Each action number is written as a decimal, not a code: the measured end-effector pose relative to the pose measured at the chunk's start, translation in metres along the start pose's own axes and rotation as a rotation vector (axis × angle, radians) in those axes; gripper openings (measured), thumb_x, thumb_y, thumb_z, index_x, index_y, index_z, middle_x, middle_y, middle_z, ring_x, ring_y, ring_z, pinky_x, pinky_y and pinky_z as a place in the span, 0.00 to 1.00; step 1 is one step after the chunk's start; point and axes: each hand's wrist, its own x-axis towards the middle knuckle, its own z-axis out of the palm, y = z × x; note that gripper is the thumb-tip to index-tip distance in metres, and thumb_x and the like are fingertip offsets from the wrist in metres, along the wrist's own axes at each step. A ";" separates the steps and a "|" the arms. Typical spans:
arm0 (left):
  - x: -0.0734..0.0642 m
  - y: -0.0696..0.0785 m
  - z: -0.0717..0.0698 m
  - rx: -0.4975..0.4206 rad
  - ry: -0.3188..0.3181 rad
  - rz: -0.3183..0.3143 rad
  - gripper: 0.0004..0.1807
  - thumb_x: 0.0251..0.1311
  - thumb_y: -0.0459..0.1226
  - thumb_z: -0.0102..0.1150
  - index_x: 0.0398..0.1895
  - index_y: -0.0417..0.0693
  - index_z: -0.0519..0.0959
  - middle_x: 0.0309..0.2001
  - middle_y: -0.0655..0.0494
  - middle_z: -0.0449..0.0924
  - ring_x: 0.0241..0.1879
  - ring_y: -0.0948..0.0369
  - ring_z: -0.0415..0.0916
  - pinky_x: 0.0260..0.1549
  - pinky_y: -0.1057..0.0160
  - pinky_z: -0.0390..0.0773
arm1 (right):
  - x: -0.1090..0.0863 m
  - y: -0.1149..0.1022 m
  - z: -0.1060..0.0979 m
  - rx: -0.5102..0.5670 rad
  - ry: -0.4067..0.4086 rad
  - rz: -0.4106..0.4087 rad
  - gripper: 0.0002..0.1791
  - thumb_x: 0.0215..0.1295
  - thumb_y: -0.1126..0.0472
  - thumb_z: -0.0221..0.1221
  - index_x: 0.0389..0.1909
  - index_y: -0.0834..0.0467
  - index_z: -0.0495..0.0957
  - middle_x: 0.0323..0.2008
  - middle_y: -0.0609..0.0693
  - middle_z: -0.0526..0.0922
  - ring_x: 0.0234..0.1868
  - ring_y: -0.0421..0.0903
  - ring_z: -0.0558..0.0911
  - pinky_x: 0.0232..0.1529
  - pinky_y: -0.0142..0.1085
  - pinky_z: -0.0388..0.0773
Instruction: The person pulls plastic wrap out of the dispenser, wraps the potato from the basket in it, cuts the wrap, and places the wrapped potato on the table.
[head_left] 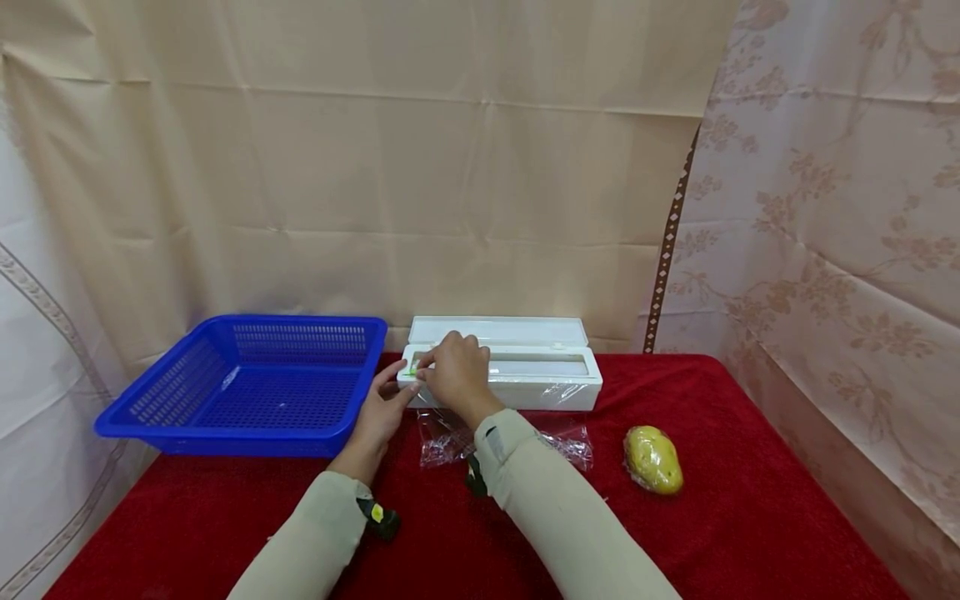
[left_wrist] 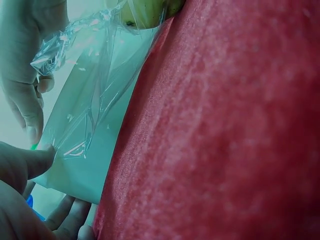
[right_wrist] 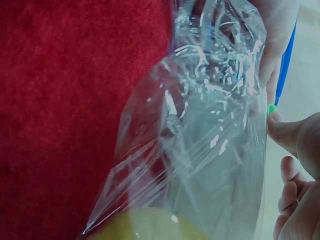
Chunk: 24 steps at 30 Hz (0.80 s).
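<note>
A white cling film dispenser box [head_left: 517, 396] stands on the table with its lid raised at the back. My left hand [head_left: 381, 412] grips the box's left end, thumb on the front upper edge and fingers at the end. At the same corner, my right hand [head_left: 459, 375] pinches a small green slider [right_wrist: 271, 108] between thumb and finger. Clear cling film [right_wrist: 200, 140] hangs over the box's front and lies crumpled on the cloth below. The roll inside is partly hidden by my right hand.
A blue plastic basket [head_left: 247, 432] stands to the left, close to the box. On the right lies a yellow oval fruit or vegetable [head_left: 654, 460] wrapped in clear film. Red cloth [head_left: 750, 517] covers the table, and a beige curtain [head_left: 450, 167] hangs behind.
</note>
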 end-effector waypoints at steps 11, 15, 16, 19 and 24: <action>-0.001 0.000 0.001 0.017 0.024 -0.010 0.30 0.67 0.31 0.65 0.73 0.44 0.71 0.56 0.35 0.75 0.40 0.68 0.74 0.39 0.74 0.74 | -0.006 0.010 -0.006 0.009 -0.001 0.000 0.05 0.62 0.42 0.70 0.35 0.34 0.91 0.44 0.47 0.81 0.46 0.51 0.75 0.48 0.48 0.70; -0.002 0.001 0.001 0.020 0.020 0.001 0.31 0.67 0.32 0.65 0.73 0.43 0.71 0.57 0.34 0.76 0.40 0.67 0.75 0.38 0.74 0.74 | -0.007 0.016 -0.009 0.033 -0.001 -0.005 0.04 0.62 0.43 0.70 0.34 0.35 0.92 0.44 0.47 0.80 0.46 0.51 0.75 0.48 0.48 0.69; -0.002 0.001 0.001 0.023 0.020 0.003 0.31 0.67 0.32 0.65 0.73 0.43 0.71 0.56 0.33 0.76 0.40 0.67 0.75 0.38 0.74 0.74 | -0.008 0.017 -0.009 0.034 0.004 -0.008 0.04 0.62 0.43 0.70 0.34 0.35 0.92 0.44 0.47 0.81 0.46 0.51 0.75 0.47 0.48 0.68; -0.002 0.001 0.002 0.028 0.025 0.005 0.30 0.67 0.31 0.65 0.72 0.43 0.72 0.56 0.32 0.75 0.41 0.65 0.75 0.38 0.74 0.74 | -0.009 0.020 -0.011 0.030 0.009 -0.011 0.04 0.62 0.44 0.70 0.33 0.35 0.92 0.44 0.48 0.80 0.46 0.52 0.75 0.47 0.49 0.69; -0.002 0.002 0.002 0.036 0.032 0.000 0.30 0.66 0.31 0.66 0.72 0.45 0.73 0.56 0.33 0.76 0.41 0.64 0.76 0.38 0.74 0.75 | -0.010 0.024 -0.015 0.025 0.007 -0.003 0.04 0.62 0.44 0.71 0.34 0.36 0.92 0.45 0.48 0.80 0.46 0.52 0.75 0.48 0.50 0.69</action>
